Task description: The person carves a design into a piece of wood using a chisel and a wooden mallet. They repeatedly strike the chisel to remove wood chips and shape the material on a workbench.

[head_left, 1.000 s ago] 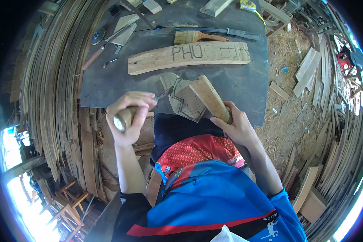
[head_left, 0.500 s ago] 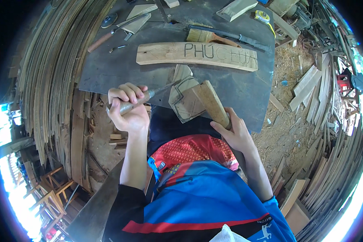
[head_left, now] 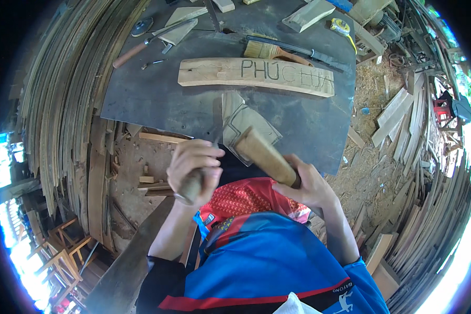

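Note:
My left hand (head_left: 198, 163) is wrapped round the wooden handle of a chisel (head_left: 191, 185); its narrow blade points away from me, beside the table's near edge. A thick wooden club (head_left: 267, 159), which looks like a mallet, is held by its near end in my right hand (head_left: 311, 183). Its far end overlaps a flat piece of wood (head_left: 248, 119) with an outline drawn or cut on it. That piece lies at the near edge of the dark table (head_left: 141, 104), partly hidden by the club. Whether the blade touches the wood I cannot tell.
Beyond the workpiece lies a long lettered board (head_left: 204, 73), with a brush (head_left: 267, 51) and a long dark bar-like tool (head_left: 324, 56) behind it. A wooden-handled tool (head_left: 131, 54) is at left, a tape measure (head_left: 341, 26) at far right. Planks (head_left: 63, 104) are stacked left.
My left hand has moved right and closer to me, turning the chisel so its handle end points toward me. The club has come slightly nearer and left with my right hand.

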`<state>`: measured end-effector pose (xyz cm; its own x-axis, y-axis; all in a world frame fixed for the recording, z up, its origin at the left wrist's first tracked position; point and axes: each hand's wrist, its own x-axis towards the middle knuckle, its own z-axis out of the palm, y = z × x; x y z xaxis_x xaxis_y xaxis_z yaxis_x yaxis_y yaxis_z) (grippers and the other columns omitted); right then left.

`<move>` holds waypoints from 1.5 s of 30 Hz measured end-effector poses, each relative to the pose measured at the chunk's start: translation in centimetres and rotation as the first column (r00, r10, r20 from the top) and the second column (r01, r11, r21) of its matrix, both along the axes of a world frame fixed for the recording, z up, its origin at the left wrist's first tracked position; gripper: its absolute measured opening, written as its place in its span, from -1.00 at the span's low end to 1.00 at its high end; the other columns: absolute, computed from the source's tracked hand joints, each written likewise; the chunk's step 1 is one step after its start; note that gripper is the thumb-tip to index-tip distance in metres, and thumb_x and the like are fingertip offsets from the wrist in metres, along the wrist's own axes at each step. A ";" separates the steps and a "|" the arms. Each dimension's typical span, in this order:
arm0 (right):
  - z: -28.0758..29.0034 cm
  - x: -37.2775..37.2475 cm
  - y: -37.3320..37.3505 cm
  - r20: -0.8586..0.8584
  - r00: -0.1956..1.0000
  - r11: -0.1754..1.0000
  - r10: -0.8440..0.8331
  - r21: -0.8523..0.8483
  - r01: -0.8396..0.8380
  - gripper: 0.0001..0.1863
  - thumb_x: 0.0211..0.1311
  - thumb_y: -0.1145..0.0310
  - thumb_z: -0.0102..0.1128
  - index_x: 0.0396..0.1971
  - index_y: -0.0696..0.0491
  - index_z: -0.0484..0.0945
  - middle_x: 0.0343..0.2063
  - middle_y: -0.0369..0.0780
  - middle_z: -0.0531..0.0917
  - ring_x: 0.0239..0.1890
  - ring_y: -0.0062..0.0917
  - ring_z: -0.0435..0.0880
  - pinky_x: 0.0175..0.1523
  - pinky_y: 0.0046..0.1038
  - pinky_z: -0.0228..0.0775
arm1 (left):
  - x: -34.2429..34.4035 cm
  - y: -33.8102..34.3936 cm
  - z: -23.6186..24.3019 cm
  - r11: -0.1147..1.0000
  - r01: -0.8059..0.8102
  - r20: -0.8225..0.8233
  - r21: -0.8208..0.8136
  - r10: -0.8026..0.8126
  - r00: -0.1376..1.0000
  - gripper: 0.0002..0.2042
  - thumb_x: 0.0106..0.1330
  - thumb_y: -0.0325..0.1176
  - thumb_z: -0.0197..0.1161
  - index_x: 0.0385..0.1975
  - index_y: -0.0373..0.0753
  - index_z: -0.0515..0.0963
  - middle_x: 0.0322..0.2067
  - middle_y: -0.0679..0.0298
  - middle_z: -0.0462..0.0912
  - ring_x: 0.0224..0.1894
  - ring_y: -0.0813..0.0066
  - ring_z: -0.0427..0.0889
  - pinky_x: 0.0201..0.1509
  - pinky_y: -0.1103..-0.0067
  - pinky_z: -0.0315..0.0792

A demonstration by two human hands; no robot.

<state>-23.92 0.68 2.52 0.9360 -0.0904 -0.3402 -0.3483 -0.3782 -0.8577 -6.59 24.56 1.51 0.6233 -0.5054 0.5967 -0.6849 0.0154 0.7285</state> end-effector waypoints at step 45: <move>-1.5 6.3 1.0 -0.061 0.918 0.622 -0.393 0.717 0.314 -0.56 0.38 0.20 0.31 0.00 0.22 0.40 -0.47 -0.19 0.60 -0.58 -0.53 0.61 -0.52 -0.44 0.46 | 2.6 -2.9 5.9 0.846 0.341 -0.148 0.411 -0.307 0.940 -0.80 0.13 -0.57 0.32 -0.24 -0.28 0.60 -0.08 0.10 0.74 0.14 0.09 0.63 0.39 0.13 0.34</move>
<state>-17.59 1.67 1.02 0.9136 -0.1936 -0.3576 -0.2288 0.4824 -0.8456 -3.98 21.63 7.36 0.4130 -0.8794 0.2370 -0.6392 -0.0945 0.7632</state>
